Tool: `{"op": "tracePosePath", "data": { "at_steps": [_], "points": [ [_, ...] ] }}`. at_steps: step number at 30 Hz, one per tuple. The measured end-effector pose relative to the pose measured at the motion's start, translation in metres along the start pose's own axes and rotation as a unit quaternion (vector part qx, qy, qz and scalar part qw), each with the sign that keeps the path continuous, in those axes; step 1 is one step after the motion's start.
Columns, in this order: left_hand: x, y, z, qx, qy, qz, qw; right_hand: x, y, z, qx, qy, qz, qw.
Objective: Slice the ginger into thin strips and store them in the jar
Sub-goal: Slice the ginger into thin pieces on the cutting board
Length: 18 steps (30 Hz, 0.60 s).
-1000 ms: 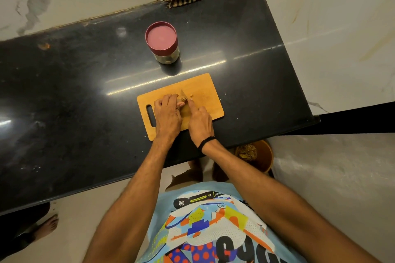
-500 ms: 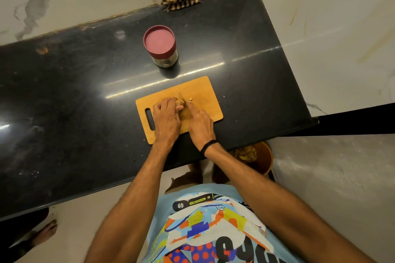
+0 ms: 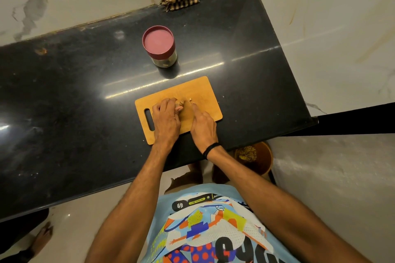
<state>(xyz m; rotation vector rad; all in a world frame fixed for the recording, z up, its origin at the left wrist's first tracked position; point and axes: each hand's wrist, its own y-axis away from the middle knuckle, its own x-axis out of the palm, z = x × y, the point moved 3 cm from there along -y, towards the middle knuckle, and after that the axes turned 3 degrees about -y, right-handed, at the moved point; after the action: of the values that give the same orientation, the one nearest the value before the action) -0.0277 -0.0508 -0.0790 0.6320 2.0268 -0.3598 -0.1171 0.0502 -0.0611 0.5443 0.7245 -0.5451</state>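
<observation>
no text legible; shirt (image 3: 203,230) lettering cut off

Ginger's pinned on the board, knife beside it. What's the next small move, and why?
Probably one more thin cut: the left hand grips the knobbly brown ginger piece on the rectangular wooden cutting board, the right hand holds the thin knife just right of it, few cut bits show, and the maroon-lidded glass jar has its lid on.
</observation>
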Motion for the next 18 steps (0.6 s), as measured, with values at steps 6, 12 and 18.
{"op": "tracePosePath", "data": {
  "at_steps": [6, 12, 18],
  "points": [
    [-0.003, 0.010, -0.003, -0.009, 0.019, 0.010, 1.000, -0.006, -0.007, -0.004, 0.013, -0.081, -0.058, 0.995],
    [-0.003, 0.022, 0.004, -0.018, 0.073, 0.035, 0.997, -0.008, -0.032, 0.001, 0.034, -0.111, -0.065, 0.991],
    [-0.011, 0.014, 0.012, -0.042, 0.154, 0.041, 0.986, -0.004, -0.055, 0.002, 0.041, -0.148, -0.002, 0.988]
  ]
}}
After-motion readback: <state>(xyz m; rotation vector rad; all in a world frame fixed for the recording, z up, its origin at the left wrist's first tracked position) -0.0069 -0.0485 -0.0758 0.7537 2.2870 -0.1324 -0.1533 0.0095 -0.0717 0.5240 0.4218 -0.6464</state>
